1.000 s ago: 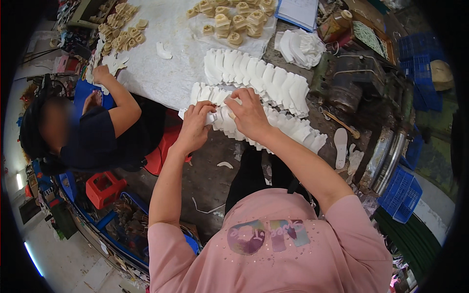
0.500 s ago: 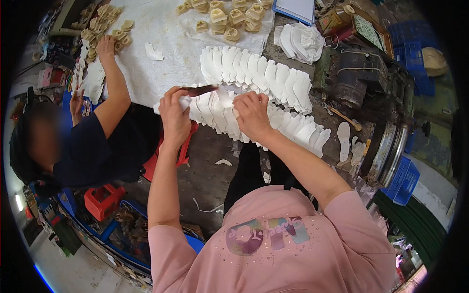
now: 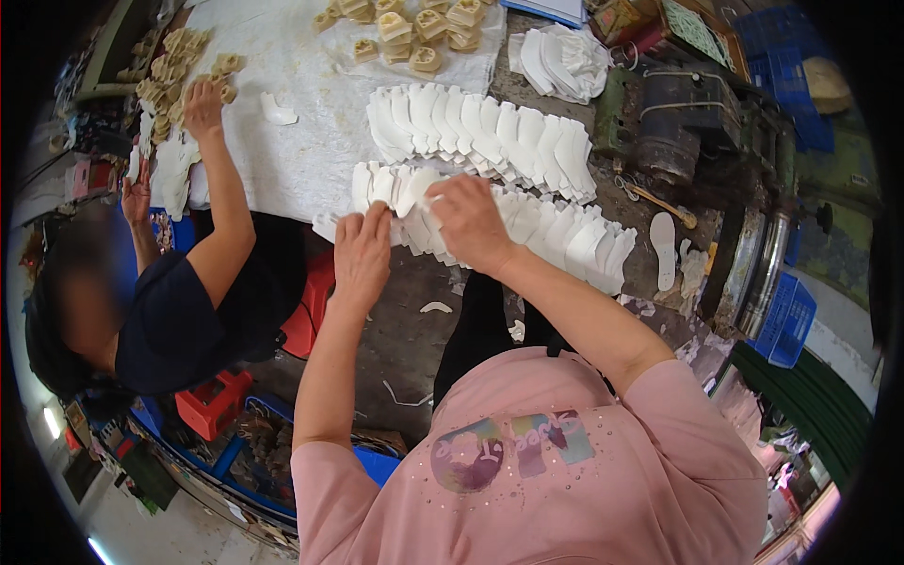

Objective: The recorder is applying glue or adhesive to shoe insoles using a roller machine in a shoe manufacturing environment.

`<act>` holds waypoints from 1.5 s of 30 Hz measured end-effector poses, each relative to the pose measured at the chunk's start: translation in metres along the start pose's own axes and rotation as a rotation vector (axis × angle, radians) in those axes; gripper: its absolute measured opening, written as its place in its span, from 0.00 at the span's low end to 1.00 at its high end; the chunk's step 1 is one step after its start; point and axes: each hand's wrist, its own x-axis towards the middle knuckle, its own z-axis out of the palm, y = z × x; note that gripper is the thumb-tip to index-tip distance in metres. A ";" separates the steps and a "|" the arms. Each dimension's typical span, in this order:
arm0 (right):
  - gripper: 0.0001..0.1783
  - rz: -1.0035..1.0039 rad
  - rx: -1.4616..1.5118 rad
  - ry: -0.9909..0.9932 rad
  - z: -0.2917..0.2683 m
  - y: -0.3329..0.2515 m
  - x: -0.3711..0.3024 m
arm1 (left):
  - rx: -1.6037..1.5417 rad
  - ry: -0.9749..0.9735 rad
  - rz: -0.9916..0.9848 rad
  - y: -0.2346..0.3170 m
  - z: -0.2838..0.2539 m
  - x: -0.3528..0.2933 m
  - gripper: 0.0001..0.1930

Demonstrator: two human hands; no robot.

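My left hand (image 3: 363, 252) is closed over the near row of white curved pieces (image 3: 574, 235). Only a thin dark edge shows by its fingertips, from a dark flat blade; most of it is hidden. My right hand (image 3: 474, 224), slightly blurred, is closed with its fingertips at a white curved piece (image 3: 412, 195) that stands tilted over the row. Behind lies a second row of overlapping white pieces (image 3: 513, 137).
At left, another person's hand (image 3: 201, 111) reaches to a heap of beige moulded blocks (image 3: 169, 85). More beige blocks (image 3: 395, 28) stand on the white sheet (image 3: 282, 61). A dark machine (image 3: 683, 118) and a white sole-shaped piece (image 3: 663, 250) are at right.
My left hand has moved down and slightly right; the blade, earlier in plain sight, is nearly hidden. My right hand has shifted slightly left. The whole view has shifted a little.
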 end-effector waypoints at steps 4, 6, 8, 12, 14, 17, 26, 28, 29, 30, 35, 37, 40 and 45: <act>0.06 -0.010 -0.201 -0.236 0.007 -0.012 -0.013 | -0.068 -0.087 0.065 0.012 0.011 -0.014 0.23; 0.06 0.001 -0.189 -0.275 0.012 -0.014 -0.019 | -0.092 -0.102 0.085 0.014 0.012 -0.020 0.25; 0.06 -0.005 -0.180 -0.309 0.015 -0.015 -0.024 | -0.123 -0.185 0.079 0.016 0.012 -0.023 0.30; 0.10 -0.055 -0.234 -0.337 0.019 -0.017 -0.032 | -0.184 -0.311 0.046 0.019 0.009 -0.029 0.31; 0.11 -0.043 -0.224 -0.314 0.018 -0.019 -0.035 | -0.221 -0.325 0.056 0.020 0.008 -0.032 0.30; 0.15 0.023 -0.123 -0.262 0.011 -0.021 -0.039 | -0.343 -0.310 0.063 0.019 0.002 -0.035 0.28; 0.10 0.357 0.465 -0.120 -0.064 -0.035 -0.037 | -1.825 -0.013 -0.469 0.067 -0.060 -0.004 0.24; 0.09 0.289 0.467 0.017 -0.092 -0.037 -0.032 | -1.915 -0.006 -0.386 0.100 -0.071 0.016 0.26; 0.08 0.227 0.468 0.117 -0.108 -0.036 -0.031 | -2.012 0.020 -0.320 0.117 -0.076 0.026 0.29; 0.06 0.239 0.468 0.179 -0.125 -0.034 -0.031 | -2.008 0.008 -0.301 0.131 -0.082 0.037 0.29; 0.03 0.313 0.374 0.406 -0.198 -0.029 -0.046 | -2.133 -0.043 0.033 0.190 -0.106 0.087 0.34; 0.03 0.309 0.347 0.478 -0.218 -0.027 -0.055 | -2.093 -0.078 -0.022 0.218 -0.113 0.093 0.36; 0.05 0.293 0.174 0.560 -0.250 -0.020 -0.075 | -2.086 0.049 0.114 0.260 -0.115 0.104 0.31; 0.08 0.243 0.069 0.550 -0.300 -0.011 -0.106 | -1.989 -0.024 0.148 0.311 -0.130 0.111 0.26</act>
